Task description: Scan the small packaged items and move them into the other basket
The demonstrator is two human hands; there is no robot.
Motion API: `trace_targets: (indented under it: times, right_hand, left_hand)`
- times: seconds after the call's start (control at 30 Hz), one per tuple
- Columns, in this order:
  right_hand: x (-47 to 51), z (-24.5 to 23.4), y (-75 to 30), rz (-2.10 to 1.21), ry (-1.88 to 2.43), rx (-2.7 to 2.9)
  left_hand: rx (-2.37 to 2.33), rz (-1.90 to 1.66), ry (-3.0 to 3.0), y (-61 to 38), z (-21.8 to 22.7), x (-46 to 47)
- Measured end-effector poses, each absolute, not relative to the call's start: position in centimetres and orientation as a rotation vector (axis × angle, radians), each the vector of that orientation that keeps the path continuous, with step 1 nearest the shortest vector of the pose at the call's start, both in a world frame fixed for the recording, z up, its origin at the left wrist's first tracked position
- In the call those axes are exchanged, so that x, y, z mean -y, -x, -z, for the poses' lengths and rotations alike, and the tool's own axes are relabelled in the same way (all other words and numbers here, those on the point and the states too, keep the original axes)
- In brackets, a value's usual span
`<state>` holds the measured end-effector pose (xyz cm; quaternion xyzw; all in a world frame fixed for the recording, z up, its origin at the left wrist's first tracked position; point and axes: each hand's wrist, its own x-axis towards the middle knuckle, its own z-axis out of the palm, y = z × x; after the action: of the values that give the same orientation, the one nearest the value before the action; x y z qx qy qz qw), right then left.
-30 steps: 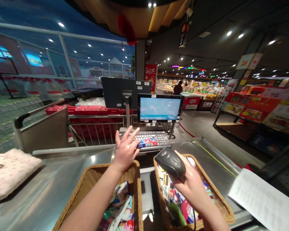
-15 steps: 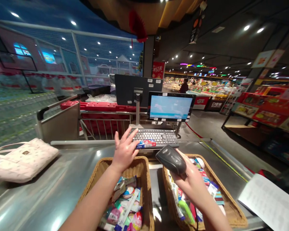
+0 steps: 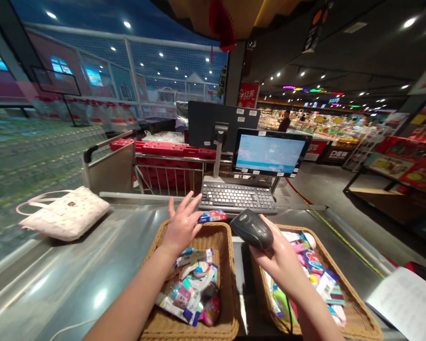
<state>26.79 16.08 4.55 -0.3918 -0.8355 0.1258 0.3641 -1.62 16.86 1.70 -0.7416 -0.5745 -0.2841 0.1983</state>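
My left hand (image 3: pixel 182 228) is over the far rim of the left wicker basket (image 3: pixel 234 284). It holds a small red and blue toothpaste-style box (image 3: pixel 212 216) by its left end at the thumb, while the other fingers are spread. A black handheld barcode scanner (image 3: pixel 252 228) is gripped in my right hand (image 3: pixel 279 253), its head pointing left towards the box. Its cable hangs down over the right wicker basket (image 3: pixel 358 303). Both baskets contain many small packaged goods, partly hidden by my forearms.
Beyond the baskets stand a black keyboard (image 3: pixel 238 196) and a lit monitor (image 3: pixel 270 152), with a second screen (image 3: pixel 206 125) turned away. A pale handbag (image 3: pixel 69 215) lies on the metal counter (image 3: pixel 102 270) at left. White paper (image 3: pixel 406 303) is at right. A metal cart (image 3: pixel 110 163) stands behind.
The view has turned left, so the surroundings sit further right. My left hand and the box have moved off the keyboard, nearer me. The scanner stays in my right hand, close to the box.
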Motion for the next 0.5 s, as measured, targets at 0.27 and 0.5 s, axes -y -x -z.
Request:
trace_targets:
  times: [0.27,0.5]
  right_hand:
    - [-16.2,-3.9,-25.5,-0.391,0.988,2.183]
    - [-16.4,-2.9,-24.1,-0.434,0.973,2.180]
  left_hand:
    - [1.675,0.708,2.128,3.2,0.5,-15.6]
    - [1.707,0.661,2.194,3.8,2.5,-15.0]
